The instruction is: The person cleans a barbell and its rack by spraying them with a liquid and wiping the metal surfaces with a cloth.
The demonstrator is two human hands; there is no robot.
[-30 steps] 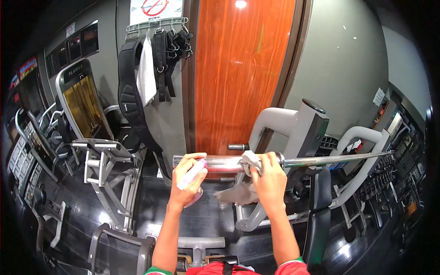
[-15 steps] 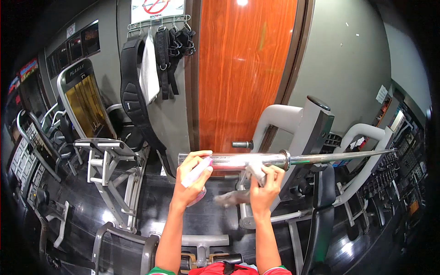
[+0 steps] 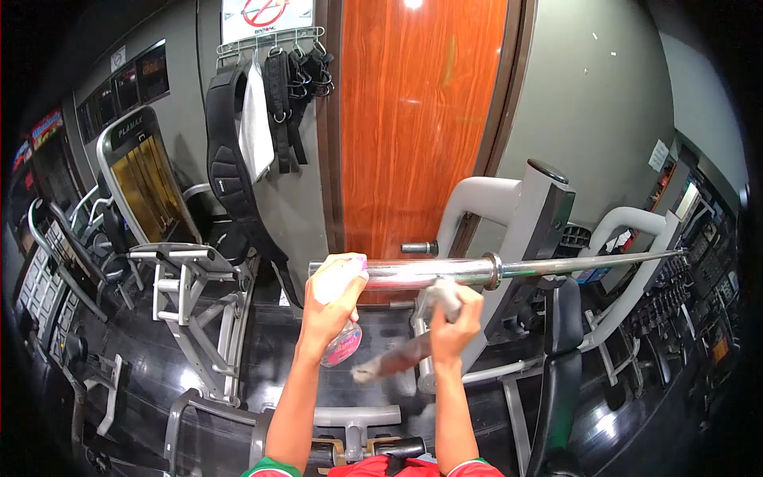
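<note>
A chrome barbell sleeve point(image 3: 429, 273) lies across the view, its thinner shaft point(image 3: 588, 262) running off to the right. At the sleeve's left end, my left hand point(image 3: 332, 296) is wrapped round a spray bottle point(image 3: 343, 345) with a white and pink head and a clear body with a pink label. My right hand point(image 3: 458, 322) grips a grey cloth point(image 3: 443, 297) just below the sleeve, near its collar point(image 3: 494, 271). A blurred, darker length of the cloth point(image 3: 393, 359) swings out to the left beneath that hand.
A grey machine frame point(image 3: 528, 215) stands behind the bar, with a black padded bench point(image 3: 563, 318) at right. Black straps and a white towel point(image 3: 255, 123) hang on the wall left of the wooden door point(image 3: 413, 119). Another machine point(image 3: 187, 270) stands at left.
My right hand has dropped slightly off the sleeve with the cloth, whose loose end swung down and left. My left hand has turned, showing more of the bottle below it.
</note>
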